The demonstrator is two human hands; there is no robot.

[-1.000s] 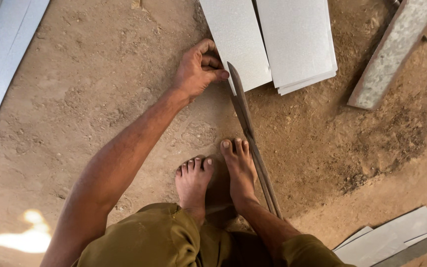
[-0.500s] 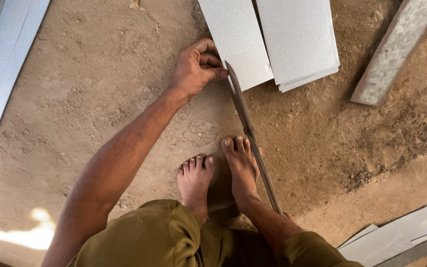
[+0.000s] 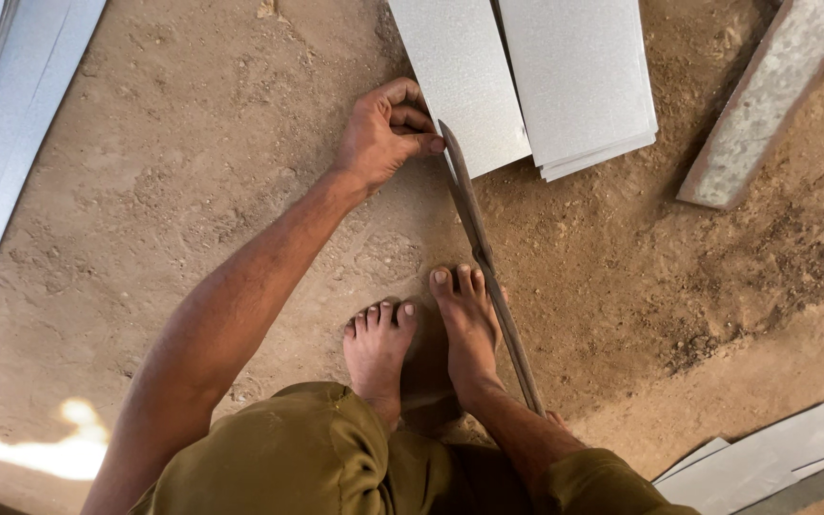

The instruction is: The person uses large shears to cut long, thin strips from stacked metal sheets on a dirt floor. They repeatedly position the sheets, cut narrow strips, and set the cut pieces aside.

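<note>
My left hand (image 3: 383, 133) reaches forward across the dirt floor, with thumb and fingers pinched on the far end of a long thin brown strip (image 3: 479, 238). That end rests against the corner of a grey tile (image 3: 464, 86). The strip runs back toward me along the outer side of my bare right foot (image 3: 469, 319), and its near end is hidden by my leg. My bare left foot (image 3: 379, 339) is planted beside the right one. My right hand is out of sight.
A stack of grey tiles (image 3: 579, 81) lies right of the first tile. A rough stone slab (image 3: 765, 105) lies at the top right, more grey tile pieces (image 3: 765, 463) at the bottom right, and pale boards (image 3: 2, 124) along the left edge.
</note>
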